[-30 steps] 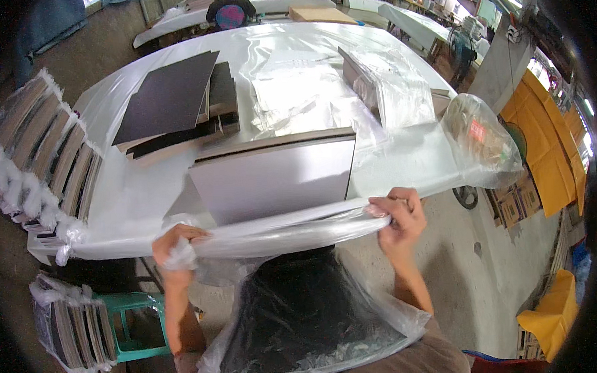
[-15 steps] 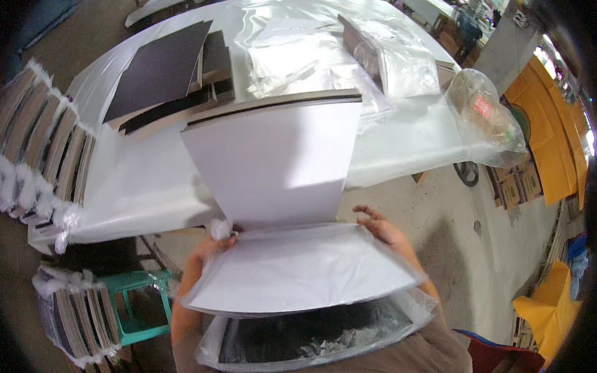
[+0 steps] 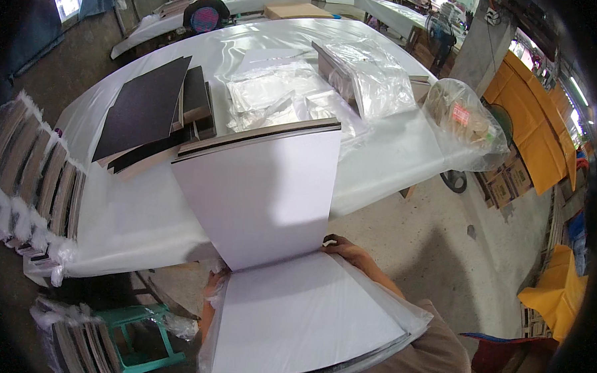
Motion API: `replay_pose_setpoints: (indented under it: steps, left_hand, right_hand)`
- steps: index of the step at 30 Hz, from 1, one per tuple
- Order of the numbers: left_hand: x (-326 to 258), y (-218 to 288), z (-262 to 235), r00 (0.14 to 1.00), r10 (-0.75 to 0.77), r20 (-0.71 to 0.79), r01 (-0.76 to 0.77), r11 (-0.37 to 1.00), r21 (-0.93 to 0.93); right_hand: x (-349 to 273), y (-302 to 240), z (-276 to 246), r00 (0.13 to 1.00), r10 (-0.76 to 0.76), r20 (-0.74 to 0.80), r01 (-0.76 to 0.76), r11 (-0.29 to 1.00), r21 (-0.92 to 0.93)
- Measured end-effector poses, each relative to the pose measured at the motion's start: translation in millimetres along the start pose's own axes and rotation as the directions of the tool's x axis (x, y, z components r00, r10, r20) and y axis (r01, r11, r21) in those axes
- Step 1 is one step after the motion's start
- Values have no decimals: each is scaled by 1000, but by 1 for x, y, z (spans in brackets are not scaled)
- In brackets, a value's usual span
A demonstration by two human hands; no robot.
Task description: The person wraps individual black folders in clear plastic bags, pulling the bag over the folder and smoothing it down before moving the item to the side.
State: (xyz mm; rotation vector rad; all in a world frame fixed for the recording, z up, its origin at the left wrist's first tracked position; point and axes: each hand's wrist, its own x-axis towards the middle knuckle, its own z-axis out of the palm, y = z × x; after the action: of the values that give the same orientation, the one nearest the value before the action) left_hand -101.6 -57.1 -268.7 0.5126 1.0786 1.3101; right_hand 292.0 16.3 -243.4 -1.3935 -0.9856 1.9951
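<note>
A clear plastic bag lies over my lap, with a white-faced board inside it. My left hand is closed at the bag's far left corner, its fingers partly hidden by plastic. At the far right corner my right hand has its fingers curled at the bag's edge. Directly beyond the bag, a stack of white-faced boards with dark layers along its top edge leans upright against the table. Its lower edge meets the bag between my hands; whether it is inside the mouth, I cannot tell.
A plastic-covered table holds dark boards, clear bags and a wrapped stack. Wrapped bundles stand at the left, above a green stool beside another bundle. A person sits far off.
The view has tipped upward, bringing a seated person into sight. The bagged white board has dropped flatter over my lap, covering the dark surface beneath. My right hand's fingers have curled in.
</note>
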Motion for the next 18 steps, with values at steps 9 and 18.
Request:
replay_pose_setpoints:
  steps: [9, 18]
  left_hand:
    - [-25, 179, 12, 639, 635, -433, -74, 612, 788]
    - [-79, 228, 273, 756, 572, 319, -556, 818, -149]
  right_hand:
    - [-70, -117, -12, 922, -320, 216, 382, 668, -639]
    - [-135, -236, 198, 240, -909, 341, 933, 118, -340]
